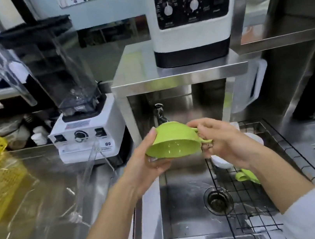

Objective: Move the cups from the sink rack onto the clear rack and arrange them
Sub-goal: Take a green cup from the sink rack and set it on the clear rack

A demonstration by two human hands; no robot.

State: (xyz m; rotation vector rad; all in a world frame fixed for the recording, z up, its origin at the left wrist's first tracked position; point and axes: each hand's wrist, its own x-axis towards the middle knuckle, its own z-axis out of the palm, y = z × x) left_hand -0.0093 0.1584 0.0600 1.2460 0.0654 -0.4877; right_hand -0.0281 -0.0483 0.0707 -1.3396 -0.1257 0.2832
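green cups (pixel 173 140) 2 (one held) | white cups (pixel 221 162) 2 | blenders (pixel 84 130) 1

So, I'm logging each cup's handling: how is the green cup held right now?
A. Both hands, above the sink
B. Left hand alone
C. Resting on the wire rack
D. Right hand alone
A: the left hand cradles the green cup and the right hand grips its handle, above the sink.
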